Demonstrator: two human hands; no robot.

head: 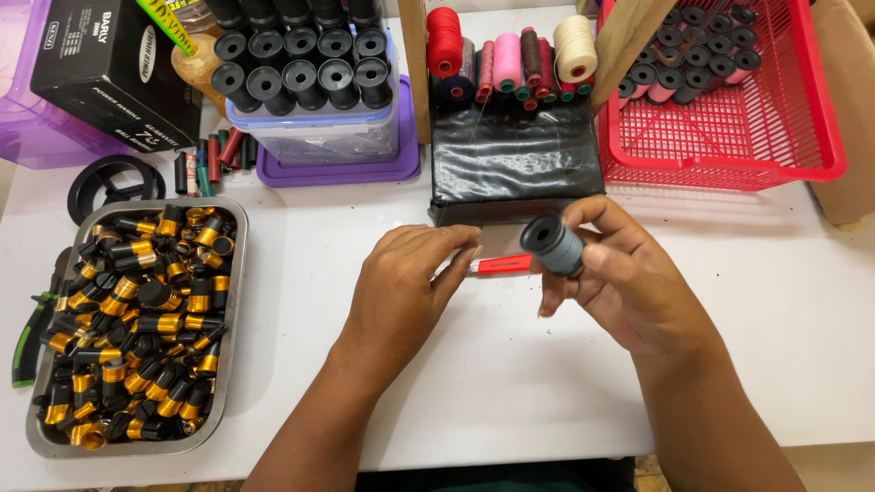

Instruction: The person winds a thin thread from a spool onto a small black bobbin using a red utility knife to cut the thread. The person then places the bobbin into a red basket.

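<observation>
Head view: right hand (629, 282) in closed grip on a grey-wound black spool (551, 246) above the white tabletop (510, 364), left hand (401, 292) loosely curled, empty, partly hiding a red-handled tool (504, 265); metal tray (232, 301) of black-and-gold caps left, red basket (729, 146) cut off behind.

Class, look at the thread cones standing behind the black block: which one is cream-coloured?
The cream cone, rightmost in the row beside the wooden post; the others are red, pink, maroon or dark.

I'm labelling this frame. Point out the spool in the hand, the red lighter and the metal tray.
Grey spool (552, 246), head view: its wound side.
Red lighter (504, 265), head view: its body.
Metal tray (239, 239), head view: right rim.
</observation>
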